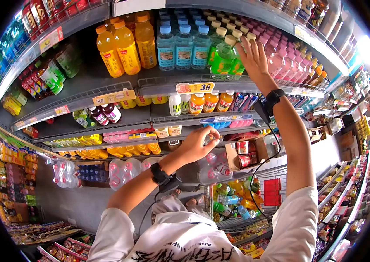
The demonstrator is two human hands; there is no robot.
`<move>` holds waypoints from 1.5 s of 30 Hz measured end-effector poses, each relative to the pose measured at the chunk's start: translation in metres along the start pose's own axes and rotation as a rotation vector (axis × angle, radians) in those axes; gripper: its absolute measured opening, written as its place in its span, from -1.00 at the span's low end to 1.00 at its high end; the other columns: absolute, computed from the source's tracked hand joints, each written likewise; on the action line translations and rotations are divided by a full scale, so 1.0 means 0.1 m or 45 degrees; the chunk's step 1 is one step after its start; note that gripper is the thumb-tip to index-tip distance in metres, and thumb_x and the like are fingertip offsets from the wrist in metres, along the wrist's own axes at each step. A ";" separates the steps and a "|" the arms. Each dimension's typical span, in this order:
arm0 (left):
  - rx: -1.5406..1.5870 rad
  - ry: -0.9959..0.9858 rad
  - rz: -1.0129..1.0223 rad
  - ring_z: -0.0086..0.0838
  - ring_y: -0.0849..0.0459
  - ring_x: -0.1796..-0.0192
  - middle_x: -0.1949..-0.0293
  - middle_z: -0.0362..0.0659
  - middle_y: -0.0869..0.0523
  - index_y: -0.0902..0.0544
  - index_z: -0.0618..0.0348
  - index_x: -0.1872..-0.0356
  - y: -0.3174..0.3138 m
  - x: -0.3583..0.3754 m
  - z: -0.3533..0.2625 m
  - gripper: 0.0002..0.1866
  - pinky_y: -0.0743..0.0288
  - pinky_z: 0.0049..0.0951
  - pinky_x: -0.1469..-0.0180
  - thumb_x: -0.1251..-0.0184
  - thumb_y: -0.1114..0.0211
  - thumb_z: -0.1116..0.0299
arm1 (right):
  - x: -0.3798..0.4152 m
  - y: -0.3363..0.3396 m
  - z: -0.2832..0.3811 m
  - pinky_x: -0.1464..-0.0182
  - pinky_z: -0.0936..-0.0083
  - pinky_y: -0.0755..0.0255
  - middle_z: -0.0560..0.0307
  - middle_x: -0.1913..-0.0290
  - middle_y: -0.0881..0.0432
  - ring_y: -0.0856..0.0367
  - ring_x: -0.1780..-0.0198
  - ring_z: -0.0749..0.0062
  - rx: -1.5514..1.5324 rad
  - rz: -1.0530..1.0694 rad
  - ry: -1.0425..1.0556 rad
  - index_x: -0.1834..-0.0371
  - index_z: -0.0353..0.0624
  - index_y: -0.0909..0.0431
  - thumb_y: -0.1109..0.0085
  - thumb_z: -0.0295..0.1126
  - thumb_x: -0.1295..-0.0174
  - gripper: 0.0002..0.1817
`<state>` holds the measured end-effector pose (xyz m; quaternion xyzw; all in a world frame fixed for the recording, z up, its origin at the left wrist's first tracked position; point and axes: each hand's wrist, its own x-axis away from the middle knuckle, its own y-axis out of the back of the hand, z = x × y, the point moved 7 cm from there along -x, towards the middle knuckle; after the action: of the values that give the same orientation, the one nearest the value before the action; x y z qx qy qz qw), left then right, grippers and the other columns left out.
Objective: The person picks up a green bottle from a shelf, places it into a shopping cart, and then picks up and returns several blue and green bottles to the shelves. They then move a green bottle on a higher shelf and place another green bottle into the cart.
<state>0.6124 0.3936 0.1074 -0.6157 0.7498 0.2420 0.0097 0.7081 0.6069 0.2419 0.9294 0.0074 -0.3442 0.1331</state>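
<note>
Reaching among green bottles (223, 57) on a store shelf (84, 84), the right hand (253, 57) spreads its grip; the left hand (197, 143) curls (pinching anything? I cannot tell).

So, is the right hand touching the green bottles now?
Cannot tell. In the head view, the right hand overlaps the green bottles, but it hides any contact or gap behind it.

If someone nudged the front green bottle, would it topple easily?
The green bottle might tip if pushed near its cap, being taller than wide. Packed close to others, it would probably lean rather than fall. It looks full, so likely fairly heavy.
</note>
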 end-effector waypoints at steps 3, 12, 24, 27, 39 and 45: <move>0.029 0.010 0.021 -0.39 -0.65 0.08 0.19 -0.13 -0.67 -0.54 0.22 0.16 -0.05 0.00 0.02 -0.82 -0.47 -0.42 -0.02 -0.30 -0.22 0.37 | -0.03 0.19 -0.17 -0.18 0.15 -0.31 -0.03 -0.27 -0.30 -0.42 -0.09 0.17 -0.202 0.082 -0.274 -0.18 -0.08 -0.37 -0.13 -0.46 -0.01 -0.44; 0.054 0.093 0.103 -0.49 -0.67 0.15 0.24 -0.16 -0.70 -0.57 0.21 0.22 -0.47 -0.21 0.12 -0.86 -0.49 -0.50 0.07 -0.27 -0.25 0.39 | 0.51 0.47 -0.08 0.02 0.27 -0.41 -0.09 -0.13 -0.43 -0.54 0.05 0.11 -0.638 0.420 -0.595 -0.38 -0.25 -0.07 -0.10 -0.54 0.04 -0.20; 0.406 0.407 0.440 -0.57 -0.62 0.11 0.19 -0.19 -0.65 -0.51 0.23 0.15 -1.75 -0.11 0.45 -0.84 -0.46 -0.52 -0.01 -0.31 -0.22 0.42 | 5.43 2.39 0.68 0.06 0.19 -0.42 -0.12 0.22 -0.57 -0.53 0.12 -0.07 -0.700 1.176 -2.044 0.22 -0.21 -0.51 -0.23 -0.35 -0.01 -0.73; 0.340 0.530 0.551 -0.55 -0.60 0.03 0.12 -0.14 -0.65 -0.48 0.22 0.09 -2.01 0.03 0.65 -0.82 -0.45 -0.52 -0.10 -0.33 -0.19 0.47 | 6.46 2.95 1.48 0.04 0.18 -0.42 -0.17 0.23 -0.57 -0.53 0.12 -0.12 -0.923 1.291 -2.085 0.19 -0.23 -0.52 -0.25 -0.32 0.00 -0.69; 0.134 0.858 0.582 -0.52 -0.57 0.02 0.10 -0.11 -0.63 -0.45 0.22 0.08 -2.42 0.33 0.93 -0.80 -0.43 -0.50 -0.09 -0.33 -0.20 0.45 | 7.67 2.23 2.38 -0.01 0.24 -0.44 -0.17 0.13 -0.64 -0.60 0.05 -0.06 -0.802 1.231 -2.783 0.12 -0.29 -0.54 -0.21 -0.23 -0.08 -0.62; 0.087 1.047 0.602 -0.50 -0.56 0.00 0.08 -0.10 -0.61 -0.42 0.24 0.04 -2.50 0.52 1.02 -0.76 -0.41 -0.51 -0.12 -0.33 -0.20 0.47 | 7.61 1.49 2.56 0.03 0.17 -0.49 -0.30 0.14 -0.63 -0.62 0.06 -0.10 -0.863 1.540 -2.990 0.21 -0.40 -0.53 -0.26 -0.17 -0.06 -0.55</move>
<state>0.8028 0.3534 -0.0866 -0.4721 0.8186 -0.0512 -0.3231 1.1413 0.3389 -0.3968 -0.1278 -0.4304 -0.7944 0.4090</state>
